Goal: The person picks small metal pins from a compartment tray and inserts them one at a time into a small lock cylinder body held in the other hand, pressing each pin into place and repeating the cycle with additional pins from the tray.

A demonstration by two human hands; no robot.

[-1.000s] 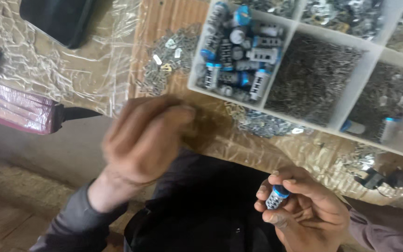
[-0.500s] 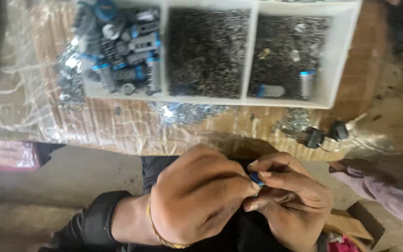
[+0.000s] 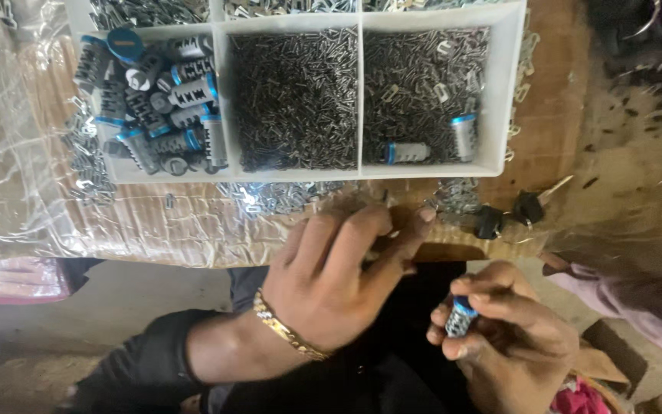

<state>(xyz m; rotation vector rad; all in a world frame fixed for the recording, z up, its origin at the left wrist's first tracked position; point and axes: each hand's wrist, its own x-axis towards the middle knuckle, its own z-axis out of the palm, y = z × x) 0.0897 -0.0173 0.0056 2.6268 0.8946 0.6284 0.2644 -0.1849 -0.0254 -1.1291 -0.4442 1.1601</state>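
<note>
Lock cylinder (image 3: 460,316), a small metal barrel with a blue cap, sits upright in the person's right hand (image 3: 511,337), pinched between thumb and fingertips just off the bench edge, over the lap. Half a second ago both hands were closed together around it; now the left hand (image 3: 339,284) has come away and reached forward to the edge of the bench (image 3: 193,222), its fingers curled down at the scatter of small flat metal plates (image 3: 277,195) lying in front of the tray. Whether those fingers have anything pinched cannot be told, since the tips are blurred and partly folded under. The move reads as a fetch of another small part while the right hand keeps the cylinder ready.

A white compartment tray (image 3: 503,92) stands on the plastic-covered bench. Its left compartment holds a heap of blue-capped cylinders (image 3: 162,107) like the held one. The middle compartment is filled with tiny dark metal pins (image 3: 294,96). The right compartment holds more of these tiny pieces, plus two cylinders (image 3: 465,134) lying on top. Two black-headed keys (image 3: 509,215) lie on the bench just right of the left hand's fingertips. A gold bracelet (image 3: 285,333) circles the left wrist.
</note>
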